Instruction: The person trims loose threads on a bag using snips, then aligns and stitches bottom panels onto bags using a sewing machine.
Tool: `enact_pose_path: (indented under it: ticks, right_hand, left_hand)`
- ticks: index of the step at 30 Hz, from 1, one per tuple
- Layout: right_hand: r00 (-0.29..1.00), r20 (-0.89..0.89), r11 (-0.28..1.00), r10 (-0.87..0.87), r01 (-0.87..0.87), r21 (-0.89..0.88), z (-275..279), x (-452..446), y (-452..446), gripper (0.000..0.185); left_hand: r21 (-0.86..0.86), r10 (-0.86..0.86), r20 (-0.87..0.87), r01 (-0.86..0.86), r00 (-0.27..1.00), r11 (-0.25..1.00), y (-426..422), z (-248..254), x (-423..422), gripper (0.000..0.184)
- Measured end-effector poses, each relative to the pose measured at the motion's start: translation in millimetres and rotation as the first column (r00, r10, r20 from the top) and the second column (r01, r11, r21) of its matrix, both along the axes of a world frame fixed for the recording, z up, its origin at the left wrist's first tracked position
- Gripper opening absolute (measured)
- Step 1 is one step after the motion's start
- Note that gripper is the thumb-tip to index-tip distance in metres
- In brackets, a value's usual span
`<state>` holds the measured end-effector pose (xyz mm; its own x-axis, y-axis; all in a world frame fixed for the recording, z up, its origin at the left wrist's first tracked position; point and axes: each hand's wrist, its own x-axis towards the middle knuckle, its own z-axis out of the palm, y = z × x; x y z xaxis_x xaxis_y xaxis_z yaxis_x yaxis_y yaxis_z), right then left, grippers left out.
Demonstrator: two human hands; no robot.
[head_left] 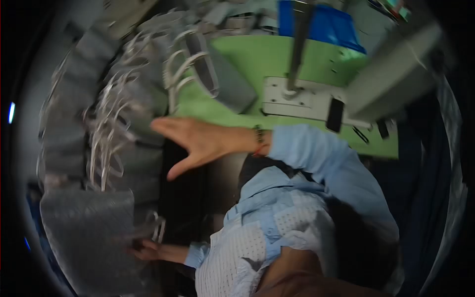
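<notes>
Along the near edge of the green surface [242,119], just a narrow bare strip; farther back, wider bare green between the open-mouthed bag [231,84] lying there and the blue bin [321,24]. Below that edge, a dark gap [185,208] between the pile of bags [141,166] and the blue-and-white shirt [272,213]. Above this gap, an open right hand [193,143], with thumb spread wide and fingers pointing toward the pile; cannot tell whether touching it. At lower left, a grey bag [89,237], with a blurred left hand [145,250] at its right edge; cannot tell whether gripping it or just resting against it. Across the pile, tangled white handles [104,163].

On the surface, toward the right, a metal post [298,49] rising from a pale plate [277,94], then a thick grey machine arm [401,64]. Between these, a phone [335,115] lying at the plate's near side. Near the right-hand corner, a small dark thing [382,129], too blurred to name. Dim all around, fading to black at the rim of the view.
</notes>
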<state>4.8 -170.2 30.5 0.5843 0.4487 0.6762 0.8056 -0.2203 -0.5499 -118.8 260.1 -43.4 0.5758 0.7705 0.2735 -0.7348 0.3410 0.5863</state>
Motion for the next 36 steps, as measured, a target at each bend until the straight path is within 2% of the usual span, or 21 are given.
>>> enact_pose_path:
  ticks: [1,2,4,6,8,9,10,12,13,15,17,20,21,22,24,25,26,27,29,34,36]
  right_hand:
    - [0.999,0.017,0.997,-0.037,0.035,0.074,0,-11,14,0.124]
    - [0.983,-0.184,0.994,0.025,-0.004,0.112,15,-28,12,0.126]
    - [0.933,-0.356,0.981,0.053,0.018,0.193,36,-51,-11,0.128]
    - [0.948,-0.312,0.853,-0.054,0.207,0.48,39,-76,-41,0.123]
    - [0.931,-0.321,0.792,-0.176,0.328,0.516,24,-100,-88,0.112]
    - [0.915,-0.335,0.753,-0.223,0.38,0.538,16,-115,-109,0.107]
    - [0.898,-0.351,0.712,-0.264,0.427,0.557,8,-131,-130,0.102]
    - [0.842,-0.325,0.659,-0.43,0.539,0.525,-12,-166,-171,0.093]
    - [0.783,-0.305,0.627,-0.543,0.619,0.473,-22,-183,-187,0.085]
    - [0.763,-0.306,0.606,-0.569,0.641,0.471,-47,-219,-213,0.078]
    - [0.752,-0.31,0.599,-0.581,0.654,0.463,-72,-241,-229,0.07]
    - [0.757,-0.449,0.599,-0.474,0.652,0.465,-108,-250,-233,0.064]
    - [0.799,-0.431,0.655,-0.419,0.595,0.467,-119,-247,-229,0.064]
    - [0.836,-0.412,0.706,-0.361,0.534,0.465,-128,-244,-225,0.063]
    - [0.858,-0.4,0.73,-0.323,0.495,0.472,-143,-236,-217,0.062]
    - [0.876,-0.392,0.759,-0.281,0.453,0.467,-147,-233,-215,0.061]
    - [0.877,-0.387,0.756,-0.285,0.454,0.471,-151,-232,-214,0.061]
    - [0.88,-0.378,0.754,-0.288,0.452,0.477,-154,-232,-213,0.061]
    - [0.878,-0.371,0.739,-0.302,0.462,0.49,-160,-238,-215,0.062]
    - [0.784,-0.477,0.675,-0.397,0.601,0.427,-170,-266,-230,0.06]
    - [0.793,-0.474,0.789,-0.384,0.548,0.278,-179,-277,-276,0.06]
  left_hand:
    - [0.054,-0.081,-0.01,0.081,0.997,0.995,-34,-9,11,0.049]
    - [-0.013,-0.176,0.026,0.176,0.984,0.984,-86,4,14,0.049]
    - [0.064,-0.409,-0.036,0.411,0.912,0.909,-131,-22,34,0.053]
    - [0.136,-0.585,-0.087,0.591,0.807,0.795,-164,-45,65,0.057]
    - [0.401,-0.806,-0.129,0.773,0.578,0.491,-208,-56,98,0.058]
    - [0.423,-0.835,-0.14,0.794,0.533,0.436,-229,-53,103,0.058]
    - [0.515,-0.594,-0.57,0.81,0.568,0.281,-252,-53,98,0.056]
    - [0.558,-0.184,-0.809,0.828,0.559,0.062,-298,-36,72,0.054]
    - [0.485,-0.216,-0.872,0.836,0.44,-0.256,-321,4,40,0.053]
    - [0.285,-0.206,-0.958,0.574,0.2,-0.767,-356,62,6,0.054]
    - [0.202,-0.211,-0.971,0.086,-0.112,-0.976,-376,92,24,0.059]
    - [0.005,-0.032,-0.982,0.145,-0.184,-0.989,-358,148,59,0.085]
    - [0.364,-0.384,-0.923,0.251,-0.037,-0.897,-363,151,68,0.086]
    - [0.677,-0.672,-0.728,0.291,0.134,-0.675,-381,156,65,0.087]
    - [0.821,-0.723,-0.446,-0.079,0.528,-0.565,-424,169,51,0.101]
    - [0.573,-0.596,-0.338,-0.342,0.729,-0.744,-471,184,26,0.115]
    - [0.444,-0.624,-0.43,-0.449,0.653,-0.775,-485,168,42,0.135]
    - [0.439,-0.626,-0.429,-0.455,0.651,-0.775,-495,152,46,0.135]
    - [0.413,-0.48,-0.817,-0.256,0.32,-0.874,-516,130,46,0.142]
    - [0.303,-0.388,-0.814,-0.253,0.433,-0.919,-545,131,21,0.138]
    - [0.323,-0.395,-0.766,-0.227,0.507,-0.919,-549,120,18,0.132]
